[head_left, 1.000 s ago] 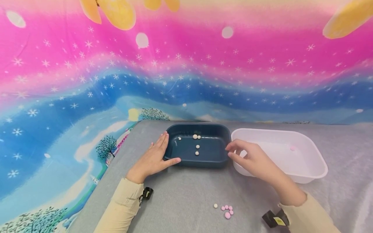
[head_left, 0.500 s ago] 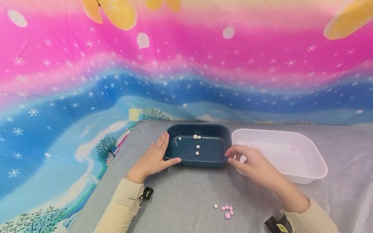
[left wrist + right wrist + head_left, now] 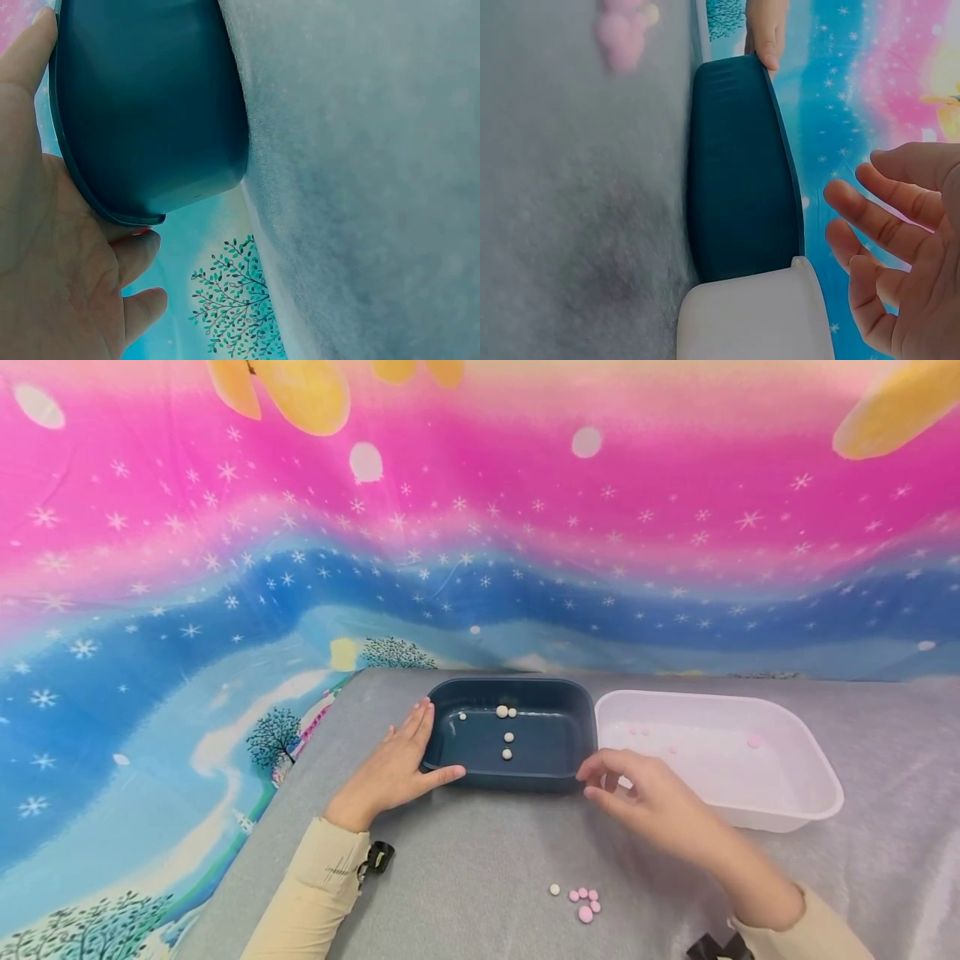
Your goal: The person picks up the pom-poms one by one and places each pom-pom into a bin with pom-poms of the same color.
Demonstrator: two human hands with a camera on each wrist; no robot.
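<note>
My left hand [image 3: 386, 781] rests at the left end of a dark blue plastic basin [image 3: 551, 747], fingers extended along its side and thumb on the front rim. Several small cream-white balls [image 3: 508, 737] lie inside it. Over the spot where the blue basin meets a white basin [image 3: 757, 789], my right hand [image 3: 660, 802] hovers with fingers loosely bent. The right wrist view shows nothing between those fingers [image 3: 885, 225]. A larger pink ball [image 3: 754, 741] and a few tiny pink ones [image 3: 672, 750] sit in the white basin, partly screened by the right hand.
On the grey cloth [image 3: 465, 877] nearer the person lie one cream ball [image 3: 554, 889] and a cluster of several pink balls [image 3: 585, 913]. A printed curtain [image 3: 480, 527] hangs behind both basins and down the left side.
My right hand has drawn slightly back toward the person, uncovering the tiny pink balls in the white basin. The left hand and both basins stay where they were.
</note>
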